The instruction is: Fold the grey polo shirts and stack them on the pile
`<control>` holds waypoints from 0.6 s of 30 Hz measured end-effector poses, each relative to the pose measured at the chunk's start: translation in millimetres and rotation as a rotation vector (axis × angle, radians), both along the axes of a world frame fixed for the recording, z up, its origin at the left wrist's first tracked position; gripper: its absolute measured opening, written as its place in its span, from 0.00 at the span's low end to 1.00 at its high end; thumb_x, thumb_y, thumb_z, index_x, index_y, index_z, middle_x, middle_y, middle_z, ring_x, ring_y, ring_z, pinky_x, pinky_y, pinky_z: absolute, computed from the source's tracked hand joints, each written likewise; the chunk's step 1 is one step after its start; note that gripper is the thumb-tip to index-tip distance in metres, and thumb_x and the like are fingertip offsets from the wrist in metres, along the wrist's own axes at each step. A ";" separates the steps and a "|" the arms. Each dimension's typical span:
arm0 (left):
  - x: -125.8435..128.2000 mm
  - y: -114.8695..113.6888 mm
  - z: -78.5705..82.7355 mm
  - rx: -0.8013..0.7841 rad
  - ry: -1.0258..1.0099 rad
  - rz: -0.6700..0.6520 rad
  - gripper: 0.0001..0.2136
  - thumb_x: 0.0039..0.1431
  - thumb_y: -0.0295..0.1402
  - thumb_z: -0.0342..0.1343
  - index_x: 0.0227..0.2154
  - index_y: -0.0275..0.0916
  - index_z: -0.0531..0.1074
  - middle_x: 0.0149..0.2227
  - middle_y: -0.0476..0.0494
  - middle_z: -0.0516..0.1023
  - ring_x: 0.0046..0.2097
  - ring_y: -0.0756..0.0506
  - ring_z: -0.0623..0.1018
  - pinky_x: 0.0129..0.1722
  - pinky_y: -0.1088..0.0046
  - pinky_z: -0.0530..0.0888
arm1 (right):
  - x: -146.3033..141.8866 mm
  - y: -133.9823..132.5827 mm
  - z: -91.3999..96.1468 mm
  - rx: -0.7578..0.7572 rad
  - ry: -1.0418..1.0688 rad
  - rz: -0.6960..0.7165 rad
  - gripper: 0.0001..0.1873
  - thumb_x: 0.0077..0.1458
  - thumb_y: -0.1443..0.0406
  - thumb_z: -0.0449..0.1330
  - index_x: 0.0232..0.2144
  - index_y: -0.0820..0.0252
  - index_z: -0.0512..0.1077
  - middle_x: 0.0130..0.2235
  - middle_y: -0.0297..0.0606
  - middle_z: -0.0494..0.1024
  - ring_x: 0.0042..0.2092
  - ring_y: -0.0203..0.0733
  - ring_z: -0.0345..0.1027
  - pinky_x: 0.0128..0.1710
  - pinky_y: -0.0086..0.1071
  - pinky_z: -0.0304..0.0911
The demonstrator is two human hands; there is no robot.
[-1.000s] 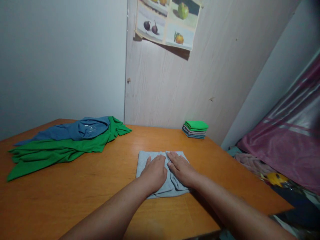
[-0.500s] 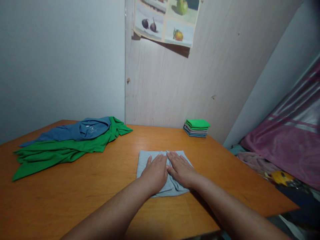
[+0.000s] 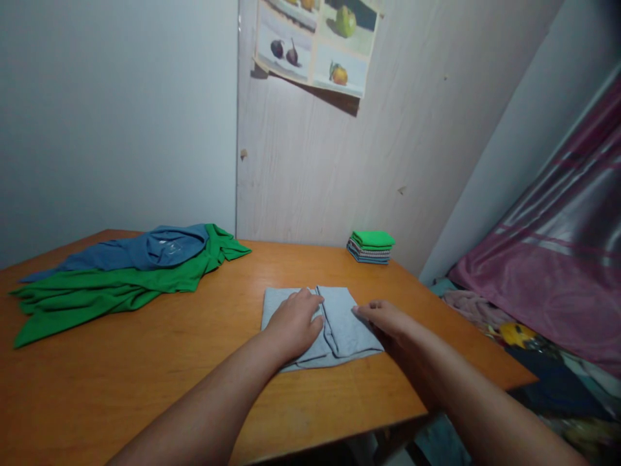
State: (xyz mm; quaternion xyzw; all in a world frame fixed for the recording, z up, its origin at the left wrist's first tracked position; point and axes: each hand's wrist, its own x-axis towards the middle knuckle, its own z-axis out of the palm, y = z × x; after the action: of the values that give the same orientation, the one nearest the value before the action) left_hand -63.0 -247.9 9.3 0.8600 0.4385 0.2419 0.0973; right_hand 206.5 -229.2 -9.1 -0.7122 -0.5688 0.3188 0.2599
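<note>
A light grey folded cloth garment (image 3: 347, 323) lies on the table in front of me, with a fold line running down its middle. My left hand (image 3: 295, 323) rests on its left half, palm down. The left fingers are a little bent, the thumb stands apart, and their tips lie by the middle fold. At the garment's right edge is my right hand (image 3: 385, 318), turned on its side. Its thumb touches the top of that edge while the other fingers are partly hidden behind and beneath; it appears to pinch the edge.
On the wooden table (image 3: 169, 375), a blue garment (image 3: 136, 249) lies over a green garment (image 3: 116, 288) at the left. A small stack of folded cloths (image 3: 371, 247), green on top, stands at the back right. Beyond the right edge hangs a pink curtain (image 3: 538, 272).
My right hand has moved off the garment's top to its right edge. My left hand has stayed on the left half, its fingers more bent. The view has shifted slightly right.
</note>
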 end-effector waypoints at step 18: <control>3.5 3.1 -8.1 -0.111 -0.037 -0.123 0.12 0.58 0.38 0.55 0.42 0.43 0.78 0.44 0.41 0.79 0.48 0.37 0.76 0.49 0.61 0.71 | -78.6 -13.2 74.4 0.261 -0.313 0.109 0.08 0.46 0.65 0.62 0.26 0.57 0.64 0.23 0.27 0.66 0.25 0.34 0.59 0.23 0.27 0.47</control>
State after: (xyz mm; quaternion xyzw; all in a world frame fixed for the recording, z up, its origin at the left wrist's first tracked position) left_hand -59.5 -244.8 1.2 0.8739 0.3958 0.2270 0.1676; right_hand 128.0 -242.4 65.3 -0.6816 -0.6764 0.1414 0.2406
